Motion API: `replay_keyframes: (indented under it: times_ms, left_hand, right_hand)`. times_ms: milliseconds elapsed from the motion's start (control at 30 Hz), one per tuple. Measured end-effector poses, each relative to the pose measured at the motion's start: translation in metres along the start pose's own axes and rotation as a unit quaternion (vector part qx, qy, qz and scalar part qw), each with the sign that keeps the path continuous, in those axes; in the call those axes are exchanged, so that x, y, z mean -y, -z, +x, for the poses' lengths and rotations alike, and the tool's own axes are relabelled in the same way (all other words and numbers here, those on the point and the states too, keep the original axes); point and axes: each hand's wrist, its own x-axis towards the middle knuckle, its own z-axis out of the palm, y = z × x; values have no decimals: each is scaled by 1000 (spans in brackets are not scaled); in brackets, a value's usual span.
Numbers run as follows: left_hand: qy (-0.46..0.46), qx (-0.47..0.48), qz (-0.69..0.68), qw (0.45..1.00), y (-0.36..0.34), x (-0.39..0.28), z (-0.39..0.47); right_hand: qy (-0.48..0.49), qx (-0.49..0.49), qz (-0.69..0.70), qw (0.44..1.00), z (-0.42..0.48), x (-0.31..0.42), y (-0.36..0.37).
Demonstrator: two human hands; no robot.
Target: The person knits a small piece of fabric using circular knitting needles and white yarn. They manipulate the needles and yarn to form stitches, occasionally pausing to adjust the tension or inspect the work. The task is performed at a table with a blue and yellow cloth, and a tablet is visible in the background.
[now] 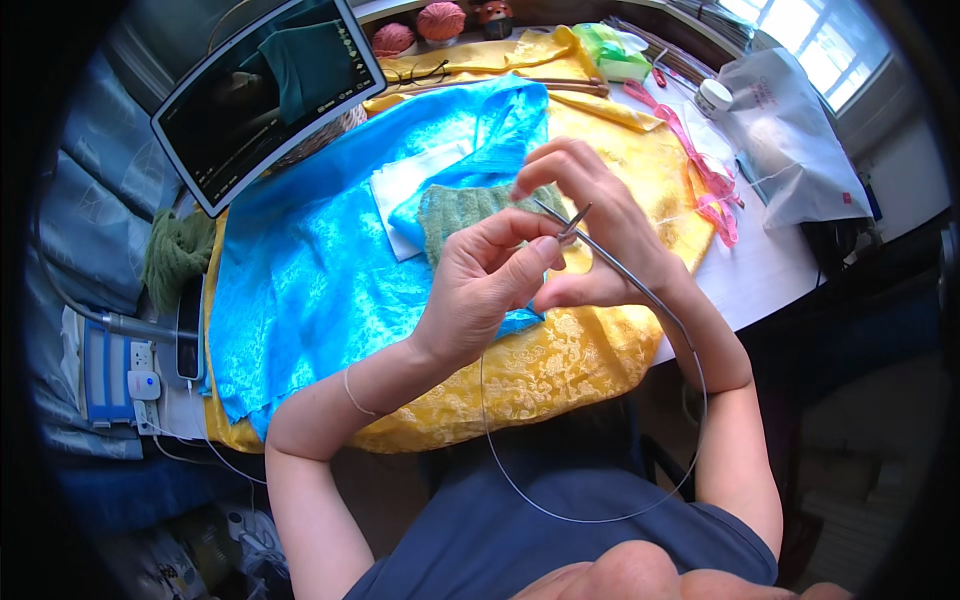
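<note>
My left hand [491,281] pinches the crossed tips of a metal circular knitting needle [626,271] between thumb and fingers. A green ribbed knitted piece [457,214] hangs behind that hand, partly hidden by it. To the right, my right hand [611,217] has its fingers curled and its thumb well apart. One needle shaft runs across the front of its palm, and I see nothing gripped in it. The needle's thin cable [577,520] loops down in front of my dark blue shirt.
Blue brocade cloth [315,300] and yellow brocade cloth [525,382] cover much of the table. A lit tablet [270,97] stands back left, with a green yarn skein [178,251] below it. Pink tape measure [694,161], white jar [712,97] and translucent bag [787,142] lie right.
</note>
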Motion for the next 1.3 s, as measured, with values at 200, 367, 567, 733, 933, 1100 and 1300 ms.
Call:
replay_keyframes:
  times_ms: [200,367,567,733,933,1100,1300]
  left_hand:
    - [-32,2,-57,998,4,-12,2]
    - [-88,-22,-42,995,8,-21,3]
    - [-148,-63,-16,987,6,-29,3]
    - [-122,-30,-33,992,11,-28,2]
    - [-85,-24,-23,996,0,-23,0]
    - [-103,-23,-8,994,9,-19,1]
    - [-142,-54,144,978,3,-23,1]
  right_hand:
    - [29,-129,45,990,-7,1,17]
    - [34,-162,-54,985,-10,10,16]
    - [36,-171,-32,984,-10,9,14]
    - [-50,-92,209,972,-17,7,16]
    - [-71,-89,428,896,-19,4,-7]
    - [-141,-129,507,840,-18,5,-13]
    - [-127,-150,357,913,-20,9,-8]
